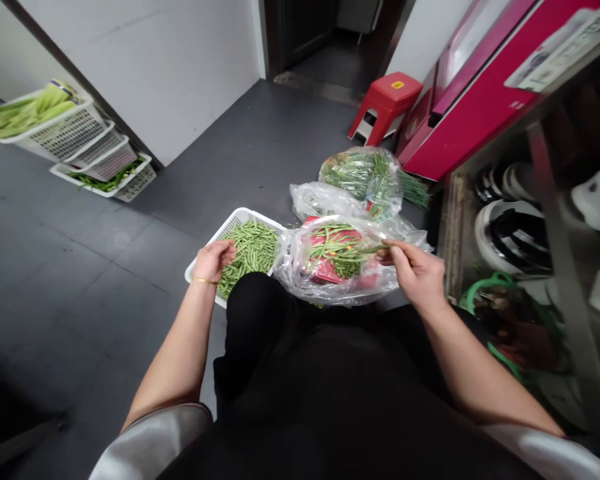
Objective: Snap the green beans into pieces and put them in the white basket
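My left hand (pixel 214 260) hovers over a white perforated basket (pixel 229 228) on the floor, fingers curled over the cut green beans (pixel 253 248) piled in it; what it holds is hidden. My right hand (pixel 414 270) pinches a long green bean (pixel 373 249) at the rim of a clear plastic bag (pixel 300 270) holding more long beans (pixel 336 248) over something red. Both hands sit just beyond my black-clad knees.
Another clear bag of greens (pixel 365 175) and an empty-looking bag (pixel 317 199) lie behind. A red stool (pixel 387 103) and pink cabinet (pixel 480 100) stand at the right. Stacked white baskets with vegetables (pixel 75 143) rest by the left wall. Metal shelving with bowls (pixel 525 227) is at my right.
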Demonstrator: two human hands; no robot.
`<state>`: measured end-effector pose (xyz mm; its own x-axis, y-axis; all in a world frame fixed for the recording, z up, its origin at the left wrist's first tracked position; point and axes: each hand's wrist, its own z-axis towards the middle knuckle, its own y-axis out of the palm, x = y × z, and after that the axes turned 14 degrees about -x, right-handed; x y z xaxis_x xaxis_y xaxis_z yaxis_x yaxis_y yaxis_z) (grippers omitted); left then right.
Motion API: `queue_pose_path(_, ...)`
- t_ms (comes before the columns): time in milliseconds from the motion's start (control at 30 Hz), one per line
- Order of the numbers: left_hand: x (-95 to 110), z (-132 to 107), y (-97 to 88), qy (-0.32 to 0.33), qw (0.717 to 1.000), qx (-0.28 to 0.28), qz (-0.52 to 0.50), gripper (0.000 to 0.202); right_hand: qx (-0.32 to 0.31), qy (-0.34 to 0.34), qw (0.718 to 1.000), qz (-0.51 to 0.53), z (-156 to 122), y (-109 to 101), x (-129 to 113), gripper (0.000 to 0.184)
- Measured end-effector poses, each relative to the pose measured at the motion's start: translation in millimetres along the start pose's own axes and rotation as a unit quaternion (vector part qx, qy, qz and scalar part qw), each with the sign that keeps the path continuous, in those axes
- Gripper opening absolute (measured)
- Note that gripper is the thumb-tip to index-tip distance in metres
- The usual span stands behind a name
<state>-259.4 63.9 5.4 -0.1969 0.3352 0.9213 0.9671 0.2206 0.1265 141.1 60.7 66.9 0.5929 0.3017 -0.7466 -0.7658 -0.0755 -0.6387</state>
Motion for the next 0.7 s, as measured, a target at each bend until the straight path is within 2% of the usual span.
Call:
queue_pose_path(67,3.6,-32.1,55.5,-0.02,0.986,-0.165,-0.015,0.029,0.053,0.03,0.99,0.125,-14.0,1.6,-8.6,0.033)
queue_pose_path(133,-1.0,-63.5,115.9,-0.098,0.935,-0.34,-0.03,0.035,0.064,0.054,0.972,0.217,-24.6,11.3,-13.9,0.036)
queue_pose_path(167,-5.3,-76.1,143.8,-0.118,0.911,-0.39,-0.063,0.041,0.049,0.064,0.963,0.257,-29.3,17.6,-14.9,0.037)
queue_pose_path(200,-10.1,-85.8,168.4,-0.113,0.902,-0.403,-0.106,0.043,0.022,0.071,0.954,0.292,-34.1,23.8,-14.9,0.037)
queue_pose_path(267,-18.6,-95.6,203.9,-0.065,0.906,-0.374,-0.186,0.043,-0.043,0.081,0.938,0.333,-45.1,33.8,-11.8,0.038)
queue_pose_path(300,-21.2,-96.7,214.3,-0.038,0.912,-0.351,-0.21,0.04,-0.068,0.086,0.937,0.332,-51.2,36.8,-8.7,0.038)
queue_pose_path(367,-23.2,-95.4,223.2,-0.004,0.926,-0.31,-0.217,0.034,-0.099,0.083,0.955,0.266,-63.9,38.8,-0.6,0.036)
queue_pose_path(433,-22.4,-94.2,223.0,0.005,0.941,-0.287,-0.177,0.031,-0.122,0.046,0.984,0.117,-75.5,37.7,7.6,0.032)
queue_pose_path(500,-21.9,-96.0,221.3,0.001,0.951,-0.282,-0.122,0.032,-0.168,-0.015,0.985,-0.045,-85.0,37.7,13.1,0.028)
queue_pose_path(600,-23.2,-102.7,221.8,-0.026,0.948,-0.315,-0.04,0.035,-0.296,-0.091,0.935,-0.175,-94.0,41.6,16.9,0.022)
queue_pose_path(633,-23.6,-105.0,222.1,-0.035,0.943,-0.33,-0.02,0.035,-0.354,-0.087,0.911,-0.196,-95.2,42.2,18.3,0.019)
queue_pose_path(700,-23.2,-108.2,220.7,-0.051,0.931,-0.36,0.005,0.034,-0.458,-0.029,0.859,-0.227,-93.5,38.8,22.8,0.011)
